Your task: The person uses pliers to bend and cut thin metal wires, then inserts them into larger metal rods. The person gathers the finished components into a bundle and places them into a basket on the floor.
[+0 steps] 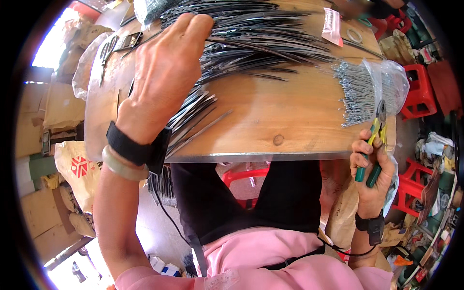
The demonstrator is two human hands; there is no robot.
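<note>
Over at the right end of the worktop [256, 130], the right hand [378, 191] has its grip wrapped round the green handles of the pliers [374, 131], nose pointing away, just by the clear bag [394, 77] with its bundle of thin wires [350, 92]. The left hand [166, 72] is by the big pile of dark strips [261, 43], fingers curled; I can't tell whether that grip pinches one. Scissors [105, 55] lie to its left.

My fingers [358, 147] felt the pliers' handles [360, 174] of smooth plastic; the tabletop [261, 116] was wood, the strips [261, 41] glossy, the bag [392, 83] clear plastic.
</note>
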